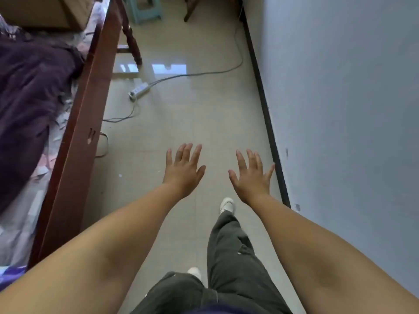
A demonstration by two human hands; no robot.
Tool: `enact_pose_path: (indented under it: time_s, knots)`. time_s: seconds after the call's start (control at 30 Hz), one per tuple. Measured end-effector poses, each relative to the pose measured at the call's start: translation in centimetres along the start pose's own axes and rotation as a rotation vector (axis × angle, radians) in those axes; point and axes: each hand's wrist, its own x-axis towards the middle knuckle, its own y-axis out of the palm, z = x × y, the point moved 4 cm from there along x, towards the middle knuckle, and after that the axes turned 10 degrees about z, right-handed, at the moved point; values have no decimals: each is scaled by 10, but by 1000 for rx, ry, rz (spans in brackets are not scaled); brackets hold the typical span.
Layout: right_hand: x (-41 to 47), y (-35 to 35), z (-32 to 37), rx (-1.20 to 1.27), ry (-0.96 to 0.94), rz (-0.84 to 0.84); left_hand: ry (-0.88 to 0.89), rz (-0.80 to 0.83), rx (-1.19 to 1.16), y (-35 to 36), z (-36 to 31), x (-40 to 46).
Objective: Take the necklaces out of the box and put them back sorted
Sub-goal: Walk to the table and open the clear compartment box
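Both bare forearms extended forward and down, roughly parallel, well apart. Left hand [184,169]: back of the hand up, fingers straight and spread, thumb splayed toward the right, nothing held. Right hand [252,175]: same pose, back up, fingers fanned, thumb pointing toward the left hand, empty. Hands level with each other, not touching. Wrists straight, elbows slightly bent outward.

Floor tiles [204,123] glossy, reflective — bed frame [90,105] polished dark wood — blanket [29,91] soft purple cloth.
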Motion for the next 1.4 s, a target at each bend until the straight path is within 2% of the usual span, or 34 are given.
enact_pose_path:
  time_s: [0.43,0.67,0.93,1.2,1.4]
  knots:
    - [242,-169,-35,-126,-95,-25,-77,-94,-31,-140,-14,238]
    - [395,-230,15,-129,-174,-5,-183,-78,-39,-193,51,372]
    - [568,-336,80,-25,-106,-30,-149,-48,30,-312,137,551]
    - [726,-421,90,0,-15,-28,-45,-27,83,-400,156,721]
    - [875,-503,82,-12,-46,-41,-49,-55,95,-477,167,878]
